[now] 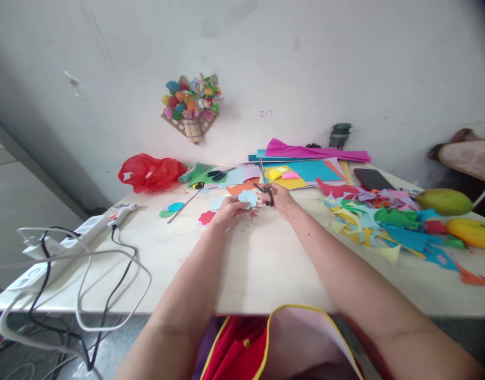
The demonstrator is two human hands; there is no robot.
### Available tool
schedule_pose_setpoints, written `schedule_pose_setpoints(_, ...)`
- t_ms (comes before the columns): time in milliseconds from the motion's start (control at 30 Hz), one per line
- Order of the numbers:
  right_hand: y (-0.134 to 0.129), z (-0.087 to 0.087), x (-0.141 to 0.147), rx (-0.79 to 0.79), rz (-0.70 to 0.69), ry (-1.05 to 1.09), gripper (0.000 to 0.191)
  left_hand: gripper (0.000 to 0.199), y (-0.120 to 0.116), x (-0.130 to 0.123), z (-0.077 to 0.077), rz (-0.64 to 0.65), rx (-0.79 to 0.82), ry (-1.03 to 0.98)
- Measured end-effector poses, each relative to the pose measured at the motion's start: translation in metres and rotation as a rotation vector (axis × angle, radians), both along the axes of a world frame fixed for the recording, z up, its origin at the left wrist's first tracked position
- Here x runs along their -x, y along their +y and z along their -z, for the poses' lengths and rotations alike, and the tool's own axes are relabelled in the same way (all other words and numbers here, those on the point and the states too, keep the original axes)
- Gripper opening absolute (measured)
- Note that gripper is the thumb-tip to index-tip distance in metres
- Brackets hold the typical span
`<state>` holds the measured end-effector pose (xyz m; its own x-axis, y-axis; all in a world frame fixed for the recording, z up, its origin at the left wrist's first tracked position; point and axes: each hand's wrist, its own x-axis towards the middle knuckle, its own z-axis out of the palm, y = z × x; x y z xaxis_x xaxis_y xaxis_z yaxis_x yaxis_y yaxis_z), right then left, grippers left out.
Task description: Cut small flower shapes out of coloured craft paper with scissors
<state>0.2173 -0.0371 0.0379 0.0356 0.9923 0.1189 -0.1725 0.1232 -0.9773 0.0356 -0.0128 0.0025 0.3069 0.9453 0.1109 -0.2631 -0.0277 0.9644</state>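
Over the middle of the table, my left hand (229, 211) pinches a light blue paper flower (248, 198) with a scalloped edge. My right hand (281, 199) is closed on the black handles of a pair of scissors (268, 194), whose blades point up and away from me, just right of the flower. A red scalloped paper flower (206, 218) lies on the table left of my left hand. Small red scraps (254, 214) are scattered under the hands. Further left are a blue paper circle (176, 207) and a green paper circle (166, 214).
Paper offcuts (384, 224) are heaped at the right, near a phone (372, 179) and two mangoes (444, 201). Coloured sheets (313, 170) lie at the back. A second pair of scissors (217, 174) and a red plastic bag (149, 171) are back left. Power strips (64, 253) with cables line the left edge.
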Motion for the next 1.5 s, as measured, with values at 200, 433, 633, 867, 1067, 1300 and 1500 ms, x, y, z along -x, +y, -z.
schedule_pose_setpoints(200,0.001,0.0,0.002,-0.024,-0.012,-0.041,0.047,0.035,-0.002,-0.001,-0.003,0.012,0.002,0.031)
schedule_pose_setpoints(433,0.004,0.004,0.005,-0.061,0.005,-0.038,0.042,0.028,-0.001,-0.003,-0.001,-0.031,0.036,-0.072)
schedule_pose_setpoints(633,-0.001,0.003,0.013,-0.048,-0.004,-0.006,0.04,0.028,-0.001,-0.005,-0.002,-0.058,0.059,-0.129)
schedule_pose_setpoints(867,-0.002,0.003,0.006,0.013,-0.069,-0.019,0.042,0.032,-0.003,-0.001,-0.006,-0.101,0.0,-0.199)
schedule_pose_setpoints(1067,0.003,0.009,-0.01,-0.017,-0.243,-0.167,0.042,0.029,-0.001,0.005,-0.007,-0.144,0.003,-0.185)
schedule_pose_setpoints(1300,-0.003,0.005,-0.012,-0.017,-0.422,-0.32,0.027,0.025,-0.002,0.005,-0.008,-0.167,0.036,-0.196)
schedule_pose_setpoints(1500,-0.004,0.004,-0.013,-0.045,-0.444,-0.39,0.026,0.026,-0.005,0.006,-0.011,-0.141,0.033,-0.229)
